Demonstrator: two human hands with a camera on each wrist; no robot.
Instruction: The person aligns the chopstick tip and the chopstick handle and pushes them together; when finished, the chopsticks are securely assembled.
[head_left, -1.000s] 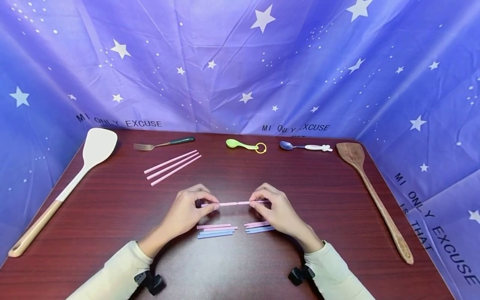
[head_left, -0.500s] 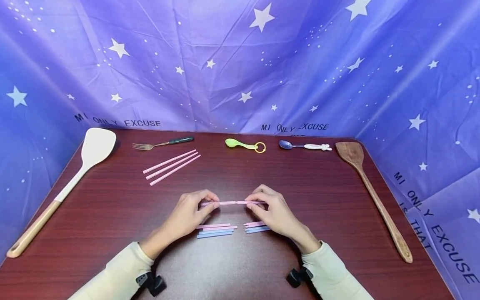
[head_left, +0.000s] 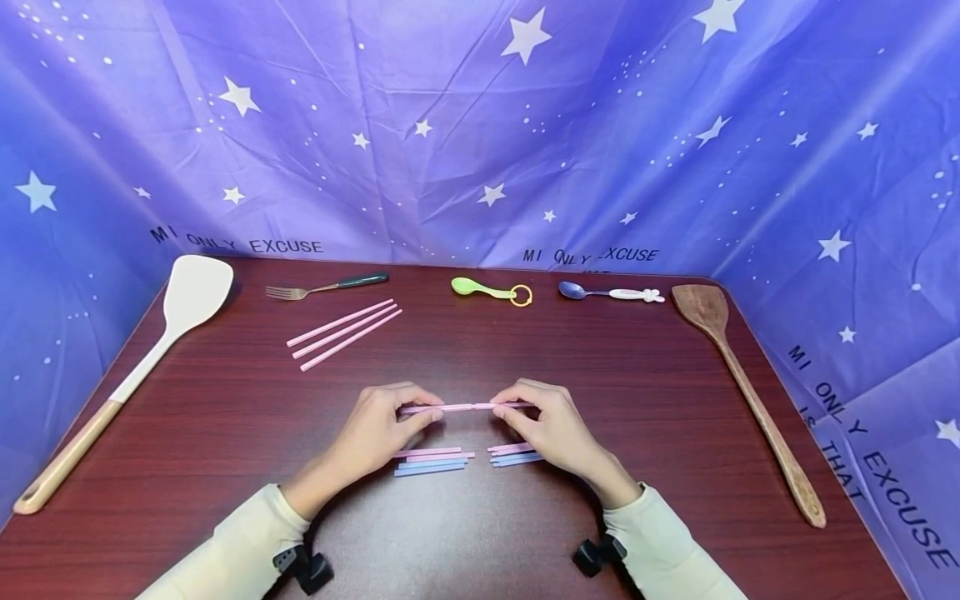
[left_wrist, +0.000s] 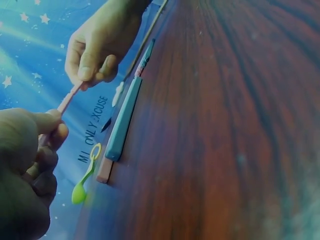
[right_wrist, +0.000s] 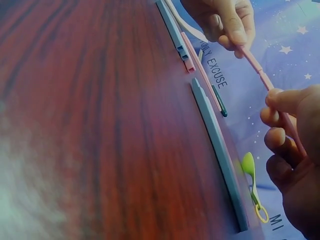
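Note:
Above the table's middle, a thin pink chopstick (head_left: 455,407) in two pieces lies nearly level, its ends meeting at a narrow notch. My left hand (head_left: 378,421) pinches the left piece between thumb and fingers. Close to the notch, my right hand (head_left: 551,421) pinches the right piece (head_left: 483,406). The right wrist view shows the pink pieces (right_wrist: 254,62) in line, a thin gap visible at the seam. Below my hands lie pink and blue chopstick pieces (head_left: 431,464) on the left, and a similar group (head_left: 515,459) on the right, partly hidden by my right hand.
Three long pink chopsticks (head_left: 345,335) lie at the back left. Along the far edge are a fork (head_left: 326,287), a green spoon (head_left: 483,289) with a yellow ring and a blue spoon (head_left: 611,292). A white spatula (head_left: 197,292) and a wooden spatula (head_left: 702,308) flank the table.
My right hand has shifted slightly left, its fingertips now nearer the notch. My left fingertips have moved a little to the right along the chopstick. Everything on the table stays put.

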